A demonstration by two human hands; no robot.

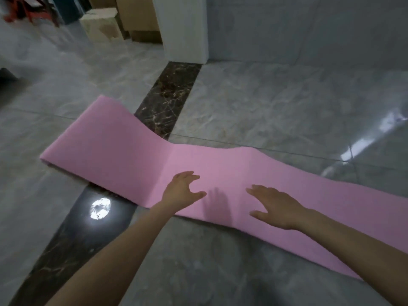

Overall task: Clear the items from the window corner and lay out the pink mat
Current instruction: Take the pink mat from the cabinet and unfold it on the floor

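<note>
The pink mat [123, 149] lies unrolled across the grey marble floor, running from the left to the lower right edge of view, with soft waves along its length and its left end slightly folded under. My left hand [182, 189] hovers over the mat's near edge with fingers spread and straight. My right hand [274, 206] is over the mat's middle, palm down, fingers stretched out. Neither hand holds anything. A shadow of a hand falls on the mat between them.
A dark marble strip [170, 96] crosses the floor under the mat. A white pillar [183, 27] stands at the back, with cardboard boxes [134, 16] and a pale block [101, 25] to its left. Red furniture legs [19, 12] show at the top left.
</note>
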